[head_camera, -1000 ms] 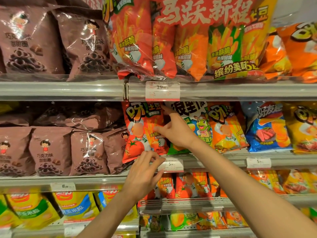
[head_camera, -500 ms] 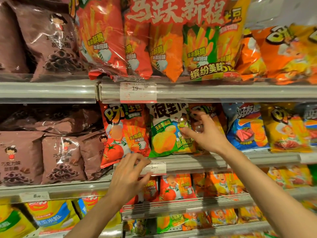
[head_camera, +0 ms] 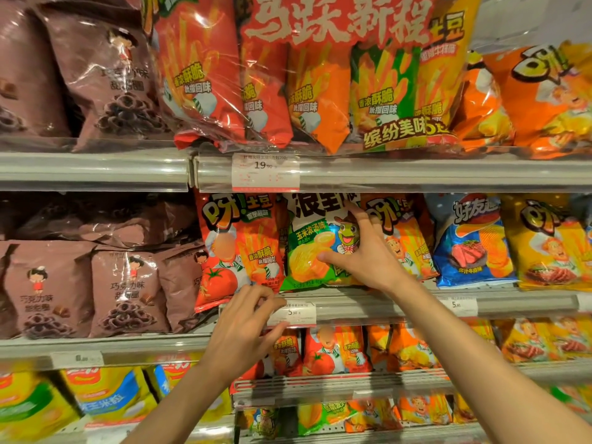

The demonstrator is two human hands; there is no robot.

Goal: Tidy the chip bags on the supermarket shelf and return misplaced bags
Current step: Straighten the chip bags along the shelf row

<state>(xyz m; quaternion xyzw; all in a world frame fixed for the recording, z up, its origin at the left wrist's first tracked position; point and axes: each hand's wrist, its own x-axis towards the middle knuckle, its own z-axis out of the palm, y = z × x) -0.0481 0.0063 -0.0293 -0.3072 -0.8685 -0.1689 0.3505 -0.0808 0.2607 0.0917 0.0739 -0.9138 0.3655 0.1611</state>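
Note:
A green chip bag with a frog cartoon [head_camera: 304, 264] stands upright on the middle shelf, between a red tomato-flavour bag [head_camera: 237, 251] and an orange bag [head_camera: 407, 245]. My right hand [head_camera: 365, 261] grips the green bag's right side, with the thumb pressed on its front and the fingers spread over its upper right corner. Lower down, my left hand [head_camera: 243, 328] hovers at the shelf's front rail with loosely curled fingers. Its fingertips are at the white price label [head_camera: 298, 312], just under the red bag's bottom edge, and it holds nothing.
Brown chocolate-ring bags [head_camera: 128, 290] fill the left of the middle shelf. A blue bag [head_camera: 474, 245] and a yellow bag [head_camera: 551, 245] stand to the right. A large red and orange multi-pack [head_camera: 320, 75] overhangs the upper shelf rail [head_camera: 416, 174]. More bags crowd the lower shelves.
My right hand moved from the orange bag back onto the green bag and spread over its right side. The left hand stayed at the price label. The view shifted slightly.

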